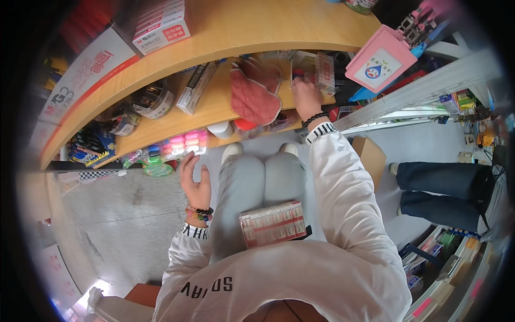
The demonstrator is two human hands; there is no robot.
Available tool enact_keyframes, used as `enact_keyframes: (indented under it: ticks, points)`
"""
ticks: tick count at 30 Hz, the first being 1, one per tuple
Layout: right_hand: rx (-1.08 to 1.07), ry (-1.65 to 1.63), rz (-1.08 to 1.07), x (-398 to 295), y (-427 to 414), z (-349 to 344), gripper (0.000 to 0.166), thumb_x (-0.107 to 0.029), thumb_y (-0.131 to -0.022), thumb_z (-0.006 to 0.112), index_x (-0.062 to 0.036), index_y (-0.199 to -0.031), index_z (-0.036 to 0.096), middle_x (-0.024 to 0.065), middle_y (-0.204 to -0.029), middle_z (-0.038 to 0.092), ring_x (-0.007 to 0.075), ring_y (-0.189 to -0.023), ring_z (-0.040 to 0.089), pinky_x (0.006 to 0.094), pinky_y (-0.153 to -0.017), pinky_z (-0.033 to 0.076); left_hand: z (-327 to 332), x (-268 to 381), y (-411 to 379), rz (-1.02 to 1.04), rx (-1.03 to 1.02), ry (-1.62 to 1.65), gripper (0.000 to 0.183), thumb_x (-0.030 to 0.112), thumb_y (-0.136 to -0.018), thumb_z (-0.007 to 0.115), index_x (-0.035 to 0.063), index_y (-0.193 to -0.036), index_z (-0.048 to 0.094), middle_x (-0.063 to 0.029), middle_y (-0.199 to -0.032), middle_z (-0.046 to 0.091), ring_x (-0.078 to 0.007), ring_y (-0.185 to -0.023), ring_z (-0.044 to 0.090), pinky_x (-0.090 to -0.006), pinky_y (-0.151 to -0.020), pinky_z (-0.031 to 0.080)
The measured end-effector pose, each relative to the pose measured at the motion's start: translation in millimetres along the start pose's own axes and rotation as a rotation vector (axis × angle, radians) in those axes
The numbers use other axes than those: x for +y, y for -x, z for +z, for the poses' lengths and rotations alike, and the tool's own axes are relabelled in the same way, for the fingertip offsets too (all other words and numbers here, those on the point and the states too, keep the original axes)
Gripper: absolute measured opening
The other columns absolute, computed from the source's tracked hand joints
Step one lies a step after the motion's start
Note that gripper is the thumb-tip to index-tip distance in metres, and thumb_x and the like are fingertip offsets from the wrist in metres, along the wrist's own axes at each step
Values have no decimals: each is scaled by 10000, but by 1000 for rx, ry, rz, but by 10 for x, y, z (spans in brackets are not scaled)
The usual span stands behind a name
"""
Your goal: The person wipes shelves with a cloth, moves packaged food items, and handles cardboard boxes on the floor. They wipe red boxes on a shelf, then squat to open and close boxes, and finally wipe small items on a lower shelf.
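My right hand (pixel 306 94) reaches onto the wooden shelf below the top board, its fingers at a small box or tray (pixel 297 66) beside a white and red carton (pixel 324 72). The fingertips are partly hidden, so a grip cannot be made out. Left of that hand, a red cloth (pixel 255 94) drapes over the shelf edge. My left hand (pixel 195 179) hangs empty with fingers apart, just below packs of pink items (pixel 185 143). On my lap lies a plastic-wrapped pack of small boxes (pixel 273 223).
Clear tubs (pixel 153 100), a long carton (pixel 196 87) and pens (pixel 86 147) stand on the shelves. Staple boxes (pixel 161 30) sit on the top board (pixel 249 24). Pink card holders (pixel 380 58) hang at the right. Another person's legs (pixel 442 193) are near a cardboard box (pixel 367 157).
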State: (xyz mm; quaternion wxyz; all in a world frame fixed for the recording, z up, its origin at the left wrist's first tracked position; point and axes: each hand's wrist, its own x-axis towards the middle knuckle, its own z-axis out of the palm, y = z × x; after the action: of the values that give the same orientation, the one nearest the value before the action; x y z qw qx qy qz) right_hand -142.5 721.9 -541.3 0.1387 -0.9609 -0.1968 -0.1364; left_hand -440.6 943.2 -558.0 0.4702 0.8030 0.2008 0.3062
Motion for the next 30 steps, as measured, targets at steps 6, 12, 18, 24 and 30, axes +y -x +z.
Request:
enact_keyframes:
  ticks: [6,12,18,24,30]
  points:
    - [203,-271,-75,-263,565,-377,109,-137,-819,582,-39,-866,591,155,-863,591,333,-765,631,417,-640,510,-49,91,92,-168,-51,126,300,-66,-831,518,-8,-1122,562,-113,-1270,513,-199,-1136,517,-310,-924,441]
    - [515,-1148,747,290,1121,-230,252,-271,-926,533,-43,-1029,558,103,-1003,585,220,-802,575,334,-674,477,43,46,38,-164,-60,252,309,-30,-869,519,-24,-1177,542,-102,-1175,572,-166,-1045,554,-277,-885,451]
    - [55,-1712,1024,457,862,-213,504,-447,-955,437,-43,-1250,374,138,-1167,549,224,-1010,594,354,-906,435,351,269,-264,-134,-173,222,293,23,-842,593,25,-1134,592,-127,-1107,614,-176,-944,612,-291,-843,485]
    - [139,-1657,885,431,839,-79,454,-406,-944,472,-40,-1207,412,131,-1101,577,221,-961,605,354,-883,454,958,607,-1010,145,-421,-89,404,227,-802,651,56,-1161,584,-182,-1124,592,-300,-1005,593,-364,-858,478]
    - [230,-1762,1077,512,1203,-41,424,-396,-943,413,-90,-1237,425,63,-1224,535,246,-972,600,387,-845,466,1600,573,-1310,430,-469,-546,584,392,-759,645,58,-1226,540,-211,-1228,526,-383,-1115,509,-424,-953,418]
